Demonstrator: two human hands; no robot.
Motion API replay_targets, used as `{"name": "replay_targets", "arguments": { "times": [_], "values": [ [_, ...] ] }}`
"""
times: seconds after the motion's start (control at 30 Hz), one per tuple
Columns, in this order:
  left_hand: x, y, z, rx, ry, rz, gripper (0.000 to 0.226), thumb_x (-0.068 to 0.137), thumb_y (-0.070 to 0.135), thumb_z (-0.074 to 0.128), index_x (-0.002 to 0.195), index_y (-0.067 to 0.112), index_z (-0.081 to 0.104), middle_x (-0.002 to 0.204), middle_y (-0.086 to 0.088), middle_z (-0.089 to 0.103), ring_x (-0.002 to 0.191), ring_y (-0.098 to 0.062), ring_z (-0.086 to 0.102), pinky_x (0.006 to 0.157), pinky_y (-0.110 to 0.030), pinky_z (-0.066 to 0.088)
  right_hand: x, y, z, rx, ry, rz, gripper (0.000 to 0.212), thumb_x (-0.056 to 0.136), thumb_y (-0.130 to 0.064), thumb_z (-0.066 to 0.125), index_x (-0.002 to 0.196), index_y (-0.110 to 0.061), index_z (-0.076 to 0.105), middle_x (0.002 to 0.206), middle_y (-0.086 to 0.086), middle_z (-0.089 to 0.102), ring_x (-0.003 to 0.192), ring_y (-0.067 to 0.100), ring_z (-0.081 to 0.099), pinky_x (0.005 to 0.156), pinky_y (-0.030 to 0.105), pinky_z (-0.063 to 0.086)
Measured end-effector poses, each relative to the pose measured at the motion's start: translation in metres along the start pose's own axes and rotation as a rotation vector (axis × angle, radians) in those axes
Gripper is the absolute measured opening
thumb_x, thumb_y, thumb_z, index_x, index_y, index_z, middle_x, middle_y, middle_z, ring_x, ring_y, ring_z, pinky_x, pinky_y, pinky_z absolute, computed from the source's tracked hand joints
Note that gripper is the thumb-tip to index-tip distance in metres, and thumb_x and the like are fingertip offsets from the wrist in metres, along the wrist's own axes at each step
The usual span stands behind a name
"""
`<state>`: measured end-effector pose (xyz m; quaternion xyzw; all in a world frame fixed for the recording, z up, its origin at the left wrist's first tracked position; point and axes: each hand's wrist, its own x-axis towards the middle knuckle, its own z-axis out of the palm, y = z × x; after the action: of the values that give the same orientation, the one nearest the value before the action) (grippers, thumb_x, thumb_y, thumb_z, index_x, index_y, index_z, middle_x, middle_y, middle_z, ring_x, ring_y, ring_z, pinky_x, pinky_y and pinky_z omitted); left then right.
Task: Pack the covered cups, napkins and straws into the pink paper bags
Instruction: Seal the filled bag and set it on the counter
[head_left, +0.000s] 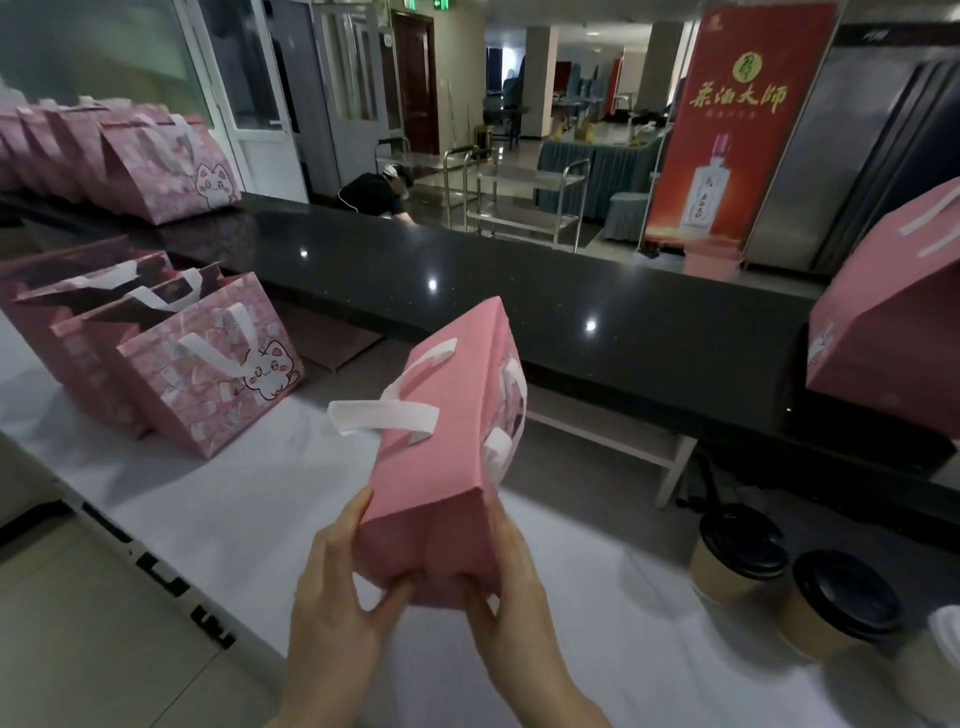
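Low in the middle of the view, both hands grip a pink paper bag (441, 467) by its bottom end. The left hand (337, 587) has its fingers curled up the near side and its thumb pressed under the base. The right hand (511, 587) mirrors it on the other side, fingers wrapped round the corner. The bag is lifted off the white cloth (260, 530) and tilted, its base toward the person and its mouth pointing away toward one o'clock, so its inside is hidden. Its white handles (384, 415) flop loose. At nine o'clock from it, a cluster of open pink bags (208, 379) with a cat print stands upright on the cloth, close together. Their mouths show only dark, so what they hold cannot be told. At eleven o'clock, farther off, a row of pink bags (156, 171) leans along the black counter (519, 291). At three o'clock another pink bag (883, 332) rests tilted on that counter's end. At four o'clock two tan covered cups (737, 556), black lids on, stand upright just beside each other on the cloth. At twelve o'clock, beyond the counter, are a steel trolley (524, 202) and a red banner (737, 130).
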<state>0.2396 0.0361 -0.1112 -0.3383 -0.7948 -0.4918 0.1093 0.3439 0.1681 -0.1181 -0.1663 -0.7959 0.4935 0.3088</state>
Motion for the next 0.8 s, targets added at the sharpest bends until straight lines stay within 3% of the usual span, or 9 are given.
{"name": "replay_targets", "arguments": {
  "times": [0.13,0.27,0.4,0.53,0.67,0.8],
  "values": [
    [0.030,0.053,0.003,-0.044,0.032,0.111,0.108,0.065,0.016,0.087,0.139,0.060,0.022,0.118,0.044,0.039,0.104,0.022,0.044,0.074,-0.010,0.039,0.028,-0.028,-0.042,0.018,0.085,-0.071,0.089,0.086,0.000,0.058,0.146,-0.051,0.017,0.142,-0.031,0.038,0.127,-0.004,0.044,0.094,0.019,0.047],
    [0.056,0.097,0.016,-0.078,0.083,0.224,0.106,0.066,0.016,0.086,0.142,0.054,0.024,0.118,0.031,0.043,0.103,0.017,0.046,0.073,-0.005,0.041,0.050,-0.052,-0.088,0.026,0.122,-0.110,0.088,0.088,-0.002,0.062,0.144,-0.054,0.018,0.144,-0.020,0.042,0.128,0.003,0.046,0.096,0.036,0.051],
    [0.084,0.133,0.046,-0.210,0.065,0.246,0.104,0.068,0.016,0.085,0.142,0.055,0.024,0.120,0.033,0.044,0.105,0.014,0.049,0.078,0.001,0.038,0.067,-0.064,-0.138,-0.032,0.187,-0.171,0.093,0.086,0.007,0.057,0.145,-0.053,0.017,0.146,-0.016,0.040,0.131,0.007,0.044,0.099,0.035,0.048],
    [0.112,0.156,0.092,-0.347,-0.112,0.264,0.104,0.068,0.014,0.085,0.143,0.055,0.024,0.124,0.030,0.046,0.112,0.002,0.054,0.085,-0.015,0.048,0.082,-0.053,-0.183,-0.126,0.328,-0.175,0.096,0.080,0.016,0.052,0.147,-0.046,0.022,0.146,-0.014,0.040,0.132,-0.003,0.038,0.095,0.004,0.034],
    [0.137,0.165,0.147,-0.437,-0.312,0.261,0.107,0.068,0.007,0.082,0.143,0.057,0.024,0.124,0.023,0.051,0.115,0.000,0.055,0.090,-0.019,0.050,0.090,-0.028,-0.217,-0.198,0.420,-0.128,0.097,0.077,0.017,0.052,0.144,-0.048,0.026,0.144,-0.016,0.041,0.132,-0.003,0.037,0.099,0.006,0.033],
    [0.154,0.169,0.194,-0.464,-0.431,0.275,0.105,0.068,0.007,0.078,0.143,0.058,0.024,0.124,0.017,0.053,0.111,0.001,0.056,0.091,-0.027,0.052,0.099,-0.002,-0.236,-0.224,0.506,0.006,0.098,0.074,0.015,0.049,0.143,-0.051,0.026,0.144,-0.018,0.040,0.130,-0.005,0.039,0.108,0.024,0.036]
  ]
}}
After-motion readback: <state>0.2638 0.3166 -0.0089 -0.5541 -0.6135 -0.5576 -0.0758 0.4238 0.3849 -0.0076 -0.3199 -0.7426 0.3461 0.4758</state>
